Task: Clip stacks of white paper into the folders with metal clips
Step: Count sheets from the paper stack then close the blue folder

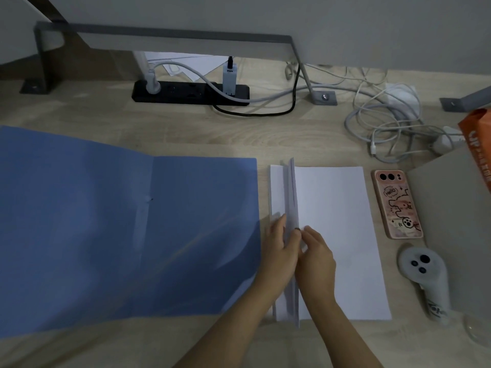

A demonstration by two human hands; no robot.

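- Wide wooden bench (186,134) fills the view, pale grain from edge to edge.
- Blue folder (106,221) lies opened flat on the left half, with its centre crease running front to back.
- White paper (334,235) sits just right of the folder. Most of it is flat, while a sheaf along its left side is stood up on edge in a ridge.
- Left hand (279,251) is on the ridge's left face, fingers (277,224) laid close together along the sheets and the thumb over the top, holding the sheaf upright.
- Right hand (317,258) comes in from the other side, fingers (308,232) drawn together and pinching at the ridge's top edge.
- Grey controller (422,272) rests right of the paper, near the front.
- Phone (397,204) in a pink cartoon case lies face down, just behind the controller.
- Black power strip (191,92) sits at the back, with plugs in it.
- Metal clip (297,229), a small dark loop, sits on the ridge between the two hands' fingertips; its exact shape is too small to tell.
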